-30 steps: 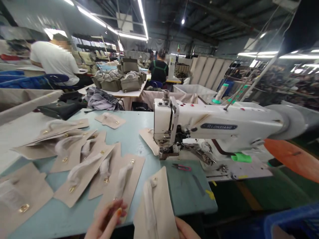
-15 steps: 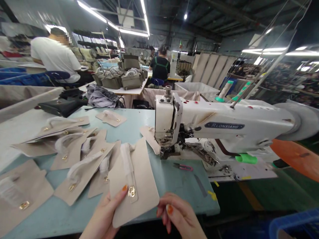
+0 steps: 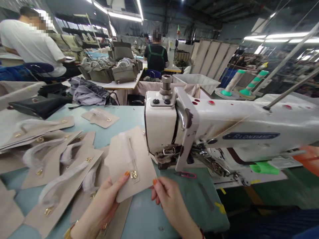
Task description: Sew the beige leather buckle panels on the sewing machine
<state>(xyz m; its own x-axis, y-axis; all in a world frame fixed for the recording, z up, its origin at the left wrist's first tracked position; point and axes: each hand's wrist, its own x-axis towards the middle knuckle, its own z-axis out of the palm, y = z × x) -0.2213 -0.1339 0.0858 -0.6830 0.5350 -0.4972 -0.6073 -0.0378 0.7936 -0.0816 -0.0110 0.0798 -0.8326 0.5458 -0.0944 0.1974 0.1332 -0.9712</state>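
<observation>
My left hand [image 3: 107, 196] is closed on the lower left of a beige bag panel [image 3: 143, 159], its thumb on top beside a gold buckle [image 3: 134, 175]. A handle wrapped in white film [image 3: 127, 149] runs up the panel from that buckle. At the panel's lower right corner, my right hand [image 3: 168, 196] pinches the edge between thumb and fingers. The panel is raised over the table, tilted, with its upper right edge close to the head of a white sewing machine [image 3: 161, 126]. The machine's needle area is partly hidden.
Several similar panels with wrapped handles [image 3: 67, 179] overlap on the left of the blue-green table [image 3: 144, 215]. Pink thread snips [image 3: 186, 174] lie under the machine arm. Thread cones [image 3: 233, 83] stand behind it. Two people [image 3: 32, 46] [image 3: 156, 54] sit farther back.
The panel has moved up and nearer the machine head. My right hand has gone from loose fingers by the corner to a pinch on it. The view has shifted closer to the machine.
</observation>
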